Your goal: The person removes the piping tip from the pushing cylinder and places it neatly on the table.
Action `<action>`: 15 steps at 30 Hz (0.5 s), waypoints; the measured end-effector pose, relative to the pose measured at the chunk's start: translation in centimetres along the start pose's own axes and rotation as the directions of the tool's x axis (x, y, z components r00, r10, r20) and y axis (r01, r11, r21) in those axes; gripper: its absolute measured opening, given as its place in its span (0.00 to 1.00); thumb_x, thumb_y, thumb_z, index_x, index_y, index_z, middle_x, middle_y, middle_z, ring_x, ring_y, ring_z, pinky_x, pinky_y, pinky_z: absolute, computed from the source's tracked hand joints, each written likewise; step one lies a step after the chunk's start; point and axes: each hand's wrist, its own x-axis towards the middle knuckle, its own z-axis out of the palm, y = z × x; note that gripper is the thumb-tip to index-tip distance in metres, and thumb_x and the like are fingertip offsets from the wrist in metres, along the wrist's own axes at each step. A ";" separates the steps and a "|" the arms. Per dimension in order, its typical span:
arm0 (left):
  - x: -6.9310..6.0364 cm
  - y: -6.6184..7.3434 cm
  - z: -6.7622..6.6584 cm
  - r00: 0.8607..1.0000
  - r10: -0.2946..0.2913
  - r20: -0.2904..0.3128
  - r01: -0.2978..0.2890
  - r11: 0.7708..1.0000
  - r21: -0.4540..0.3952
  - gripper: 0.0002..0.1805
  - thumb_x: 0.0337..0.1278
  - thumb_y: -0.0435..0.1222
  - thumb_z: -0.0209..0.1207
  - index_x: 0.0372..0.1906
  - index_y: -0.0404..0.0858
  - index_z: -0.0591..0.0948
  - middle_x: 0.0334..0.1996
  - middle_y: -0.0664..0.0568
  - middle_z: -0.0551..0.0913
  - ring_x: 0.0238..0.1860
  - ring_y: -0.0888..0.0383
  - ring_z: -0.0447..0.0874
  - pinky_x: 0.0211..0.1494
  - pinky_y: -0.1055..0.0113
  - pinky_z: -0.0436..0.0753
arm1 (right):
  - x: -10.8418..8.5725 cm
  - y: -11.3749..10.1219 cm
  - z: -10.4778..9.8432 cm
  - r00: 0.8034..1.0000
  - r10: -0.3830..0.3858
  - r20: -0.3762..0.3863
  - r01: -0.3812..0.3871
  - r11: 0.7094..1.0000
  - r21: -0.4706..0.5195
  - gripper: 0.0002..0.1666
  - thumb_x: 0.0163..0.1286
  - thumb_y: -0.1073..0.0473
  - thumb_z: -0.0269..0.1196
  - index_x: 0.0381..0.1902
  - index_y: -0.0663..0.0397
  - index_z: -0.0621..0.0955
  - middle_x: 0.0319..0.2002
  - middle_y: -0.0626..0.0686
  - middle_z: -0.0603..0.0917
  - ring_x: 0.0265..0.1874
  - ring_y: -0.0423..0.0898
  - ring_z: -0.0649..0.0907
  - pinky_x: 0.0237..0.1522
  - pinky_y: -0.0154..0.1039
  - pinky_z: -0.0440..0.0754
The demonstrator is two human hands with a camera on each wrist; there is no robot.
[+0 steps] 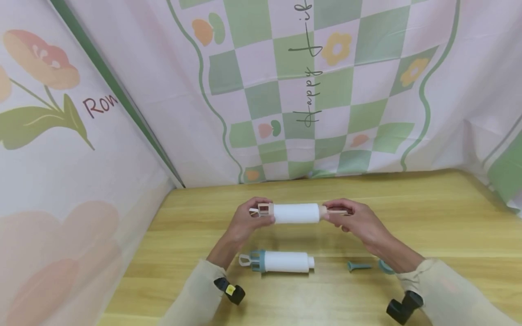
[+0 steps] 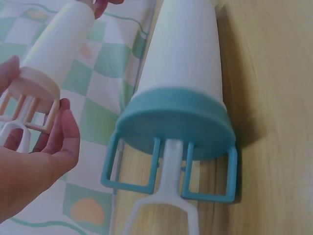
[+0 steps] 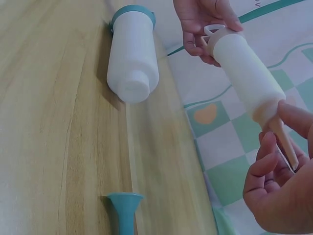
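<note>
The left hand (image 1: 248,222) is gripping the handle end of a white tube (image 1: 296,213) with beige fittings, while the right hand (image 1: 360,222) is pinching its nozzle end, both holding it sideways above the tabletop (image 1: 175,253). Nearer the person, a second white tube (image 1: 287,262) with a teal collar is lying there, a teal nozzle (image 1: 360,266) is resting well to its right, and the right forearm (image 1: 401,256) is partly covering a teal ring (image 1: 384,268).

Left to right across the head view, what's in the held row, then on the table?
Held row: left hand, white plastic cylinder with beige ends, right hand. Below: white plastic cylinder with teal collar, teal funnel-shaped piece, teal curved piece.
</note>
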 end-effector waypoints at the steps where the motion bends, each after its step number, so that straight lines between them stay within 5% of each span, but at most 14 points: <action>1: -0.1 0.1 0.1 1.000 0.006 -0.006 -0.006 1.000 -0.001 0.26 0.51 0.25 0.69 0.58 0.31 0.78 0.49 0.41 0.74 0.46 0.51 0.78 0.49 0.62 0.83 | -0.1 0.0 0.0 1.000 -0.010 -0.001 0.010 1.000 0.010 0.33 0.70 0.51 0.67 0.65 0.63 0.73 0.48 0.55 0.83 0.39 0.51 0.79 0.34 0.38 0.79; 15: -0.7 0.5 0.5 0.998 0.044 -0.054 -0.045 0.999 -0.023 0.26 0.49 0.26 0.69 0.57 0.33 0.79 0.47 0.43 0.78 0.46 0.52 0.79 0.49 0.62 0.83 | 0.1 -0.4 0.3 1.000 -0.010 0.024 0.007 0.995 0.101 0.34 0.79 0.44 0.54 0.66 0.68 0.68 0.44 0.54 0.80 0.36 0.48 0.83 0.32 0.35 0.81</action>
